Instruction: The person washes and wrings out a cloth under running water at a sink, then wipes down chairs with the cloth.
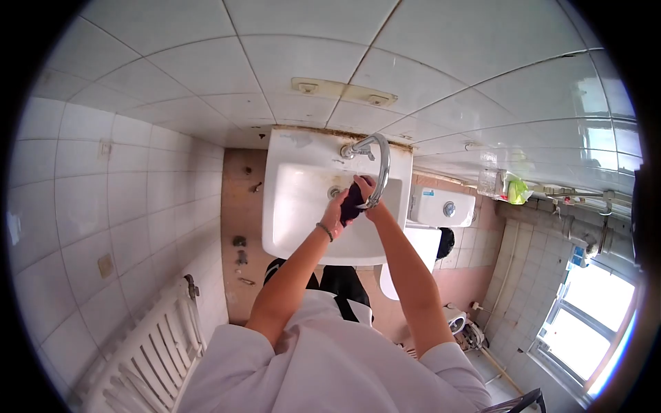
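Observation:
A dark, bunched cloth (352, 204) is held between my two hands over the white sink (292, 224). My left hand (335, 210) has its fingers closed on the cloth's left side, with a bracelet at the wrist. On the other side my right hand (368, 193) grips the cloth, partly hidden behind the curved chrome faucet (383, 162). The spout's end is right above the cloth and my right hand. Near my left fingers, the drain (334, 192) shows in the basin.
Right of the sink stand a white toilet tank (444, 208) and a black bin (446, 242). A white radiator (155, 354) is at the lower left. A green bag (518, 191) hangs by the right wall, near a window (585, 316).

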A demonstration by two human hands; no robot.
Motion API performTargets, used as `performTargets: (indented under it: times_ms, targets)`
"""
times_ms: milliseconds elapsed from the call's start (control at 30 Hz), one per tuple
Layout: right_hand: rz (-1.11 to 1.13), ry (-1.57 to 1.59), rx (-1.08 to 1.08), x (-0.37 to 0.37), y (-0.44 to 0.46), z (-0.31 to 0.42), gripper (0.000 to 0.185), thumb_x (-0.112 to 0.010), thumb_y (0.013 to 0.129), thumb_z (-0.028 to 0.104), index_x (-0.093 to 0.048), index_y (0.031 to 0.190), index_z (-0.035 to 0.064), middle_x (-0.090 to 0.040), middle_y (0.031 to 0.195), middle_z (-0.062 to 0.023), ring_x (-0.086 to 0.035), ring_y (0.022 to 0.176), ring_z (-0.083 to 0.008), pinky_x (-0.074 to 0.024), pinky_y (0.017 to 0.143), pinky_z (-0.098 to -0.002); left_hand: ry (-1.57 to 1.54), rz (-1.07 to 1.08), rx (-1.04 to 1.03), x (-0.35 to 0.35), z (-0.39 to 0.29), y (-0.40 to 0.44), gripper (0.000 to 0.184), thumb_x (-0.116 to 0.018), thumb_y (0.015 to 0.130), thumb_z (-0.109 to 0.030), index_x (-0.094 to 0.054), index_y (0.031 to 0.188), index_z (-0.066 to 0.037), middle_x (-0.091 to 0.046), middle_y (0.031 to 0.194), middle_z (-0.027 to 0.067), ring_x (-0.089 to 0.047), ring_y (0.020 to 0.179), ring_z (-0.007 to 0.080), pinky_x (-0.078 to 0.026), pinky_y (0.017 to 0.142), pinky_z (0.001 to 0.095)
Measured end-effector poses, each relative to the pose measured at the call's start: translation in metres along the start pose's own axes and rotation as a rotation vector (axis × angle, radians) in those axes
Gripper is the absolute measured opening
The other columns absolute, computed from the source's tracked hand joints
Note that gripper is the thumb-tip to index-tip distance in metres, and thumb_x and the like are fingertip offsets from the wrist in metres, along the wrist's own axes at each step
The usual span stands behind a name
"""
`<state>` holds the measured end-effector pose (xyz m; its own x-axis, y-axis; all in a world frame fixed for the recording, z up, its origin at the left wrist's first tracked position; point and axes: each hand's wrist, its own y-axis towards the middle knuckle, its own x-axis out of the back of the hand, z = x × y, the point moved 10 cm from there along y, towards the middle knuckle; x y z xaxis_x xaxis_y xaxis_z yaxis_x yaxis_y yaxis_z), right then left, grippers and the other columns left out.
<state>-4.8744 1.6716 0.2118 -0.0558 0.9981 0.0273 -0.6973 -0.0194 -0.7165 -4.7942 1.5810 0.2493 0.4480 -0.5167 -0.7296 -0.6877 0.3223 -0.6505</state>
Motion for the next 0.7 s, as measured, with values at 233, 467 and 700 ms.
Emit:
performTargets:
  times_ms: [233, 467, 700]
  targets:
    - [-0.014, -0.463, 0.387, -0.011, -0.101, 0.06, 0.028, -0.073, 0.077, 0.009, -0.065, 0.103, 0.0027, -0.068, 0.094, -0.0113, -0.068, 0.087, -0.0231, -0.0546, 0.078, -0.0349, -0.157, -0.109, -0.02, 0.047, -0.005, 0.029, 0.028, -0.052, 0.098, -0.041, -0.054, 0.105, -0.014, -0.063, 0.095, 0.0023, -0.062, 0.086, 0.0164, -0.053, 0.077, 0.039]
    - [-0.171, -0.783, 0.923, -0.058, -0.185, 0.098, 0.026, -0.077, 0.072, 0.012, -0.068, 0.095, 0.0072, -0.062, 0.115, -0.0146, -0.06, 0.094, -0.0382, -0.0486, 0.085, -0.0449, -0.269, 0.044, 0.146, 0.021, 0.021, 0.056, 0.039, -0.054, 0.095, -0.052, -0.051, 0.086, -0.014, -0.052, 0.08, -0.0002, -0.053, 0.07, 0.0143, -0.05, 0.069, 0.0314]
    - [-0.269, -0.701, 0.876, -0.052, -0.134, 0.087, 0.023, -0.074, 0.077, 0.02, -0.065, 0.091, 0.0036, -0.063, 0.092, -0.0139, -0.062, 0.077, -0.031, -0.0495, 0.069, -0.0404, 0.446, 0.561, -0.385, -0.013, 0.016, 0.079, 0.04, -0.041, 0.099, -0.048, -0.053, 0.086, -0.012, -0.056, 0.079, 0.0017, -0.056, 0.074, 0.0119, -0.047, 0.065, 0.0246]
